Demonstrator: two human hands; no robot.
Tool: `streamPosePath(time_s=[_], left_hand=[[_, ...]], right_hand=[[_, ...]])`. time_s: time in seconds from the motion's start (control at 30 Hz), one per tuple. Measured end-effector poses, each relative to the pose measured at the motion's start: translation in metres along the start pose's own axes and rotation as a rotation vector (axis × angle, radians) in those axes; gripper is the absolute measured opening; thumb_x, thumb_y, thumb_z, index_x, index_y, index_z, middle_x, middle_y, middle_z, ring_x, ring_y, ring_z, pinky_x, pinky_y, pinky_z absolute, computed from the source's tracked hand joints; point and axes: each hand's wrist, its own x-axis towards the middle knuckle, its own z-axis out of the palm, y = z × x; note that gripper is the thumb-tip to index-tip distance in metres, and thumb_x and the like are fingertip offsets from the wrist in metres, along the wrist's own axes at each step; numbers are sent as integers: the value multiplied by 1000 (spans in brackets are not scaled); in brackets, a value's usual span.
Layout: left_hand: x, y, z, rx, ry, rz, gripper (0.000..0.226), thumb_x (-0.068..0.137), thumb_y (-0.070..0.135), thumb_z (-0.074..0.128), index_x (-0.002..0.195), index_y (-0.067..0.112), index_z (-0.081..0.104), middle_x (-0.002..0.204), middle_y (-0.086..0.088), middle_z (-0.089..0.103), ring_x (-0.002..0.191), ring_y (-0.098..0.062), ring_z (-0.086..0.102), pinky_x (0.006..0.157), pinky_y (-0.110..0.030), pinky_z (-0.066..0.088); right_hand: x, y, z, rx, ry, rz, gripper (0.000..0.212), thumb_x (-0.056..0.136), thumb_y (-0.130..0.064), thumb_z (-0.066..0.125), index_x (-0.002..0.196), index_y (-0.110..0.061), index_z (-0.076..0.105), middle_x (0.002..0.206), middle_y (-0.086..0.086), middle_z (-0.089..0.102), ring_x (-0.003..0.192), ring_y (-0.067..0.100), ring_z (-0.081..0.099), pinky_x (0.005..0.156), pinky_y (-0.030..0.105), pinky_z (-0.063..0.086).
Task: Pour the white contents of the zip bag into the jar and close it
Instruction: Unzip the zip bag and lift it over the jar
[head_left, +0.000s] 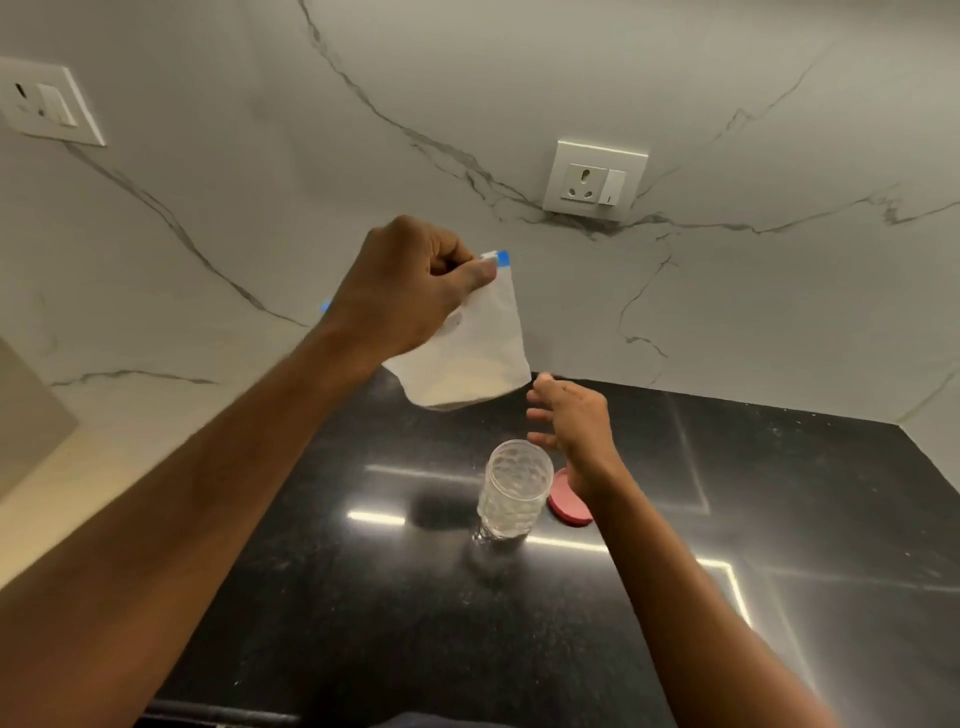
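Note:
My left hand (410, 283) pinches the top of a clear zip bag (480, 353) with a blue zip strip. The bag hangs in the air above the counter, and white powder sits in its bottom. Below it and a little to the right stands an open, dimpled clear jar (511, 491), upright on the black counter (779, 519). My right hand (574, 423) hovers just right of the bag's lower corner and above the jar, fingers spread, holding nothing. A pink lid (567, 503) lies flat on the counter right behind the jar, partly hidden by my right wrist.
A white marble wall with grey veins rises behind the counter. It carries one power socket (595, 179) above the jar and another (44, 104) at the far left. A beige surface (67, 467) borders the counter on the left.

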Motion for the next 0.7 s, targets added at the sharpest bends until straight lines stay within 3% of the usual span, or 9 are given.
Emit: streamPosePath(time_s=[0.1, 0.23, 0.3, 0.47, 0.53, 0.7], left_hand=[[10, 15, 3, -66, -15, 26, 34, 99, 40, 71, 100, 8, 82, 88, -6, 80, 68, -10, 71, 67, -29, 61], [8, 27, 17, -205, -47, 17, 30, 98, 40, 71, 98, 11, 82, 89, -3, 80, 73, -14, 76, 72, -33, 66], [4, 28, 27, -312, -63, -17, 29, 98, 38, 72, 96, 11, 82, 89, -1, 81, 75, -17, 78, 75, -38, 68], [-11, 22, 54, -644, -91, -129, 23, 98, 33, 73, 100, 11, 80, 91, -4, 83, 86, -15, 81, 69, -37, 69], [-17, 20, 68, -753, -123, -174, 23, 99, 31, 72, 101, 9, 79, 95, -6, 83, 90, -18, 82, 69, -37, 68], [-30, 11, 95, -950, -190, -303, 20, 100, 23, 69, 104, 5, 75, 100, -12, 82, 94, -26, 81, 74, -38, 68]], right_hand=[[5, -8, -13, 122, 20, 91, 33, 104, -42, 59, 114, -13, 72, 109, 9, 77, 102, 27, 74, 77, 41, 64], [-2, -11, -39, 305, 101, 108, 27, 97, -36, 71, 103, -11, 77, 100, 9, 81, 98, 27, 76, 72, 38, 61], [-9, -9, -55, 403, 123, 104, 30, 94, -39, 74, 102, -10, 77, 102, 9, 81, 97, 26, 75, 76, 40, 62], [-24, -15, -97, 452, 256, -47, 37, 87, -47, 76, 100, -12, 73, 101, 9, 78, 97, 27, 73, 89, 46, 59], [-28, -19, -114, 439, 324, -115, 36, 82, -49, 77, 91, -15, 70, 90, 2, 78, 95, 24, 72, 91, 47, 58], [-32, -29, -135, 411, 436, -228, 32, 84, -45, 79, 74, -19, 64, 72, -3, 64, 75, 14, 59, 79, 41, 53]])
